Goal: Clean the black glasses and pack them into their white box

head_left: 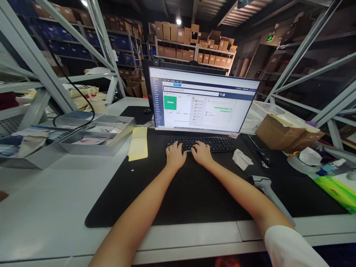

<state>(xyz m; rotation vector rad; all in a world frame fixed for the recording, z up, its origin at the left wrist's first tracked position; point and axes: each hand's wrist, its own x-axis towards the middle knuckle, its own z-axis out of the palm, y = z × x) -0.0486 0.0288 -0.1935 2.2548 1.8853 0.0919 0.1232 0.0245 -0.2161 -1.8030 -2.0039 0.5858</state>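
Observation:
Both hands rest on a black keyboard (222,144) below a lit monitor (205,104). My left hand (175,156) lies over the keyboard's left part, fingers spread on the keys. Over the middle keys is my right hand (202,153), its fingers apart and slightly curled, holding nothing. The screen shows a page with a green square and a chat window. A crumpled white tissue (242,159) lies right of the keyboard. Beside my right forearm, partly hidden by it, is a grey handheld scanner (268,185). A yellow sheet of labels (138,144) lies to the left.
Grey trays (91,142) with papers stand on the left of the white table (55,200). A black desk mat (194,200) lies under my arms. At right are a cardboard box (275,131), a tape roll (303,161) and a green packet (336,193). Metal posts frame both sides.

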